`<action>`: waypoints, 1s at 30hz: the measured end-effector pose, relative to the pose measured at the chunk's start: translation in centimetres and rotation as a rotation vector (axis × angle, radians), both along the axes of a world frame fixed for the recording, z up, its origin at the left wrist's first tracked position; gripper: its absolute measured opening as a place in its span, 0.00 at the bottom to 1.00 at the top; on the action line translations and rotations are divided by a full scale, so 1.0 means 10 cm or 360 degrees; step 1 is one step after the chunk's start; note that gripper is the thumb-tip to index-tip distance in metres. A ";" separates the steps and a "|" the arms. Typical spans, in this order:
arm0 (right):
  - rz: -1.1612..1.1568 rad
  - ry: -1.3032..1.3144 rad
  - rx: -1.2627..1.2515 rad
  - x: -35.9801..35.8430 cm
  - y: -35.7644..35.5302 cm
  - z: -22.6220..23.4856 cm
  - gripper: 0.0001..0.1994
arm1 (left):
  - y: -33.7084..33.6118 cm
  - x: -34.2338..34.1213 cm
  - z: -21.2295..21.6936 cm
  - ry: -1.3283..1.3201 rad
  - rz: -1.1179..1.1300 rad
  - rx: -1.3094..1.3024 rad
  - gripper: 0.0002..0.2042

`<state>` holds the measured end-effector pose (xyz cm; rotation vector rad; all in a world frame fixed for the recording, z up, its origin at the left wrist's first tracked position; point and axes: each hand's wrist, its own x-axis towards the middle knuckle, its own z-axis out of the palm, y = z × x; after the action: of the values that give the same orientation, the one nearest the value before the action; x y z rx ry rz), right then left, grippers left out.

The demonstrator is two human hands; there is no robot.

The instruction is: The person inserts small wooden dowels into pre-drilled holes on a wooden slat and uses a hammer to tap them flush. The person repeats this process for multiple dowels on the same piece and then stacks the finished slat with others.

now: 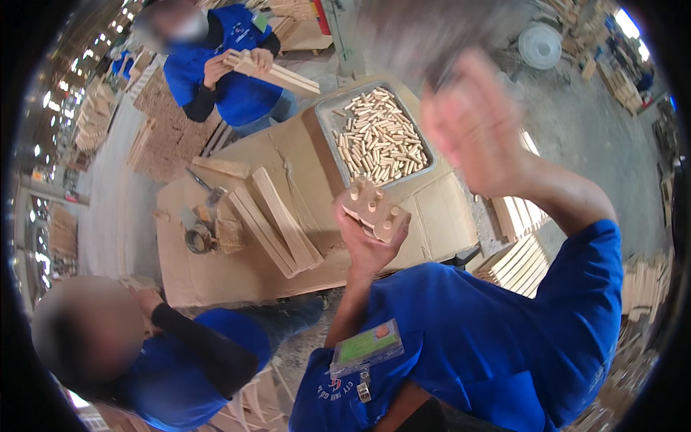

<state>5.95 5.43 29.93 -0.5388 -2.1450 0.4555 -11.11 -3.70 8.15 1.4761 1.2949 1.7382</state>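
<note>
Left hand (368, 248) mid-frame, fingers gripping pegged wood (381, 215); right hand (475, 122) upper right, fingers curled round blurred tool (445, 39). Bad aim could bruise left fingers.

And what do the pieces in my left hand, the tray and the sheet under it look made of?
Pieces in your left hand: likely wood, unvarnished, judging by the pale tan, matte surface. Tray: probably metal, dull grey with a faint sheen, though plastic is possible. Sheet: looks like uncoated cardboard, plain brown with creases.
</note>
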 end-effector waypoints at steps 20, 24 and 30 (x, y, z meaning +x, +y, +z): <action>0.0296 -0.0681 -0.0305 0.26 0.00 -0.13 0.12 | -0.07 -0.03 0.07 0.0244 0.0016 0.0025 0.49; 0.0255 -0.0329 -0.0491 0.18 -0.09 -0.01 0.13 | -0.03 -0.02 0.07 0.0232 0.0017 0.0083 0.48; 0.0282 -0.0691 -0.0322 0.36 -0.05 -0.42 0.12 | -0.04 -0.02 -0.10 -0.0043 -0.0059 -0.0035 0.49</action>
<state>9.52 4.90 25.75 -0.6050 -2.5928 0.7120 -11.34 -4.13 7.11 1.4503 1.2612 1.7092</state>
